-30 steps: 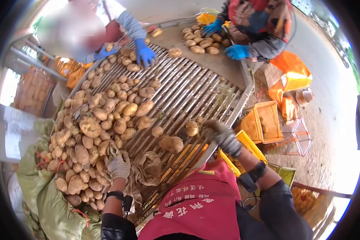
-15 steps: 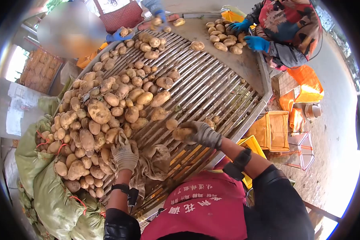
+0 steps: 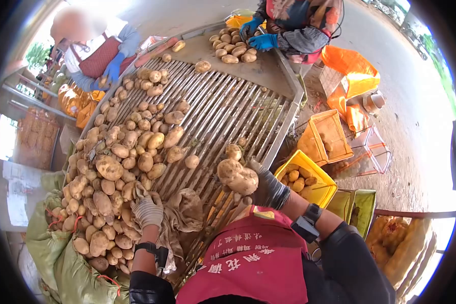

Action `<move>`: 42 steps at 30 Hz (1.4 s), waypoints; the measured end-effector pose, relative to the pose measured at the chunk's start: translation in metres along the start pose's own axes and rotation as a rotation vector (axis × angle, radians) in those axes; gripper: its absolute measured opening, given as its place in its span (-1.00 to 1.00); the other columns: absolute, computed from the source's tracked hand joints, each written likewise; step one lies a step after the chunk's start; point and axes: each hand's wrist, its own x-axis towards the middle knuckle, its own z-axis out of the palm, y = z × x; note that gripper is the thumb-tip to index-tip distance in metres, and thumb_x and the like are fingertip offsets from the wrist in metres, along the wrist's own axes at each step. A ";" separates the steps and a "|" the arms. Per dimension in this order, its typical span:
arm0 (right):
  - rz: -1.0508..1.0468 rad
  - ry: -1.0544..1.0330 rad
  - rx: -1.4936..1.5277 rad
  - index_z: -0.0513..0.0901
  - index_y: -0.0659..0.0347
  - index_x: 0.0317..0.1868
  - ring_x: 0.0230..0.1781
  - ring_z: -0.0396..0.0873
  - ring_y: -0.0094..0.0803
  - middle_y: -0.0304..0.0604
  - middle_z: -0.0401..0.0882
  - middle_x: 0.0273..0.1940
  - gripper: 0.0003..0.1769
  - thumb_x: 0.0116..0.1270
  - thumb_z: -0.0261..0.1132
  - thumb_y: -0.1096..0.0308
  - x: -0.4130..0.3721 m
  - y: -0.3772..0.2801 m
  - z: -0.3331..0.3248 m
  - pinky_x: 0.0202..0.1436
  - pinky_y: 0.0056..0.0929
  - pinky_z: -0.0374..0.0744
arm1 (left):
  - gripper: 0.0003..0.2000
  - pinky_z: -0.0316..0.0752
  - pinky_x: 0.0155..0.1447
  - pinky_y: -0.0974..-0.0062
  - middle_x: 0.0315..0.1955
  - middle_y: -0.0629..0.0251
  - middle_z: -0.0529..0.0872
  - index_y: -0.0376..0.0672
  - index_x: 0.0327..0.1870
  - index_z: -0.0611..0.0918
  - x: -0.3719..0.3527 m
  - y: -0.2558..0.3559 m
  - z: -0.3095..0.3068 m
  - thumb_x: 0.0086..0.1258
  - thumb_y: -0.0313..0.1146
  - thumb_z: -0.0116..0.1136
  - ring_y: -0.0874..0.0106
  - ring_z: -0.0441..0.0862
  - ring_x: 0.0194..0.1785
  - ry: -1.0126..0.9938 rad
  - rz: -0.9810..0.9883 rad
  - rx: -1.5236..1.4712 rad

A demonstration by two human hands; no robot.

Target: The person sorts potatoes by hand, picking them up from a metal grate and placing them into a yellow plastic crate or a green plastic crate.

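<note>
My right hand (image 3: 269, 188), in a dirty grey glove, grips a big lumpy potato (image 3: 236, 177) from its right side, above the slatted metal rack (image 3: 223, 111). A smaller potato (image 3: 233, 151) lies just beyond it. At the near edge of the potato pile (image 3: 111, 167), my left hand (image 3: 148, 209), in a striped glove, has its fingers curled against a potato (image 3: 128, 191); its fingertips are partly hidden. A crumpled brown cloth (image 3: 185, 210) lies on the slats beside that hand.
Green sacks (image 3: 86, 268) bound the pile at left. Right of the rack stand a yellow crate (image 3: 316, 195) holding potatoes and an orange crate (image 3: 323, 137). Across the rack, one person's blue gloves (image 3: 262, 41) are at more potatoes; another person (image 3: 104, 55) stands at far left.
The view has swung right, bringing the yellow crate's potatoes into sight. My right hand has moved nearer my body with the big potato. My left hand stays at the pile's edge.
</note>
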 end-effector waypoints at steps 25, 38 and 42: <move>-1.177 0.980 0.198 0.52 0.07 0.09 -0.41 0.62 -0.25 -0.22 0.63 -0.26 -0.40 0.31 0.22 -0.25 -0.344 0.076 -0.089 -0.55 -0.39 0.61 | -0.33 0.18 0.46 0.14 0.14 -0.04 0.62 -0.25 0.49 0.19 -0.008 0.003 0.000 0.50 0.03 -0.18 0.11 0.57 0.20 0.020 0.020 0.130; -0.858 1.278 -0.329 0.54 0.02 0.03 -0.34 0.63 -0.34 -0.19 0.65 -0.20 -0.69 0.39 0.24 0.09 -0.213 -0.059 -0.066 -0.41 -0.42 0.58 | -0.19 0.22 0.42 0.15 0.28 -0.17 0.47 -0.25 0.56 -0.12 0.013 -0.015 0.038 0.41 -0.03 -0.12 0.07 0.65 0.02 0.248 0.019 0.107; -0.503 0.859 -1.063 0.51 0.20 0.16 -0.31 0.65 -0.46 -0.17 0.64 -0.21 -0.66 0.46 0.20 0.26 -0.074 -0.069 -0.015 -0.39 -0.53 0.63 | -0.18 0.16 0.43 0.12 0.40 -0.18 0.29 -0.32 0.54 -0.07 0.006 -0.012 0.024 0.36 -0.09 -0.05 0.07 0.53 0.22 0.253 0.054 0.021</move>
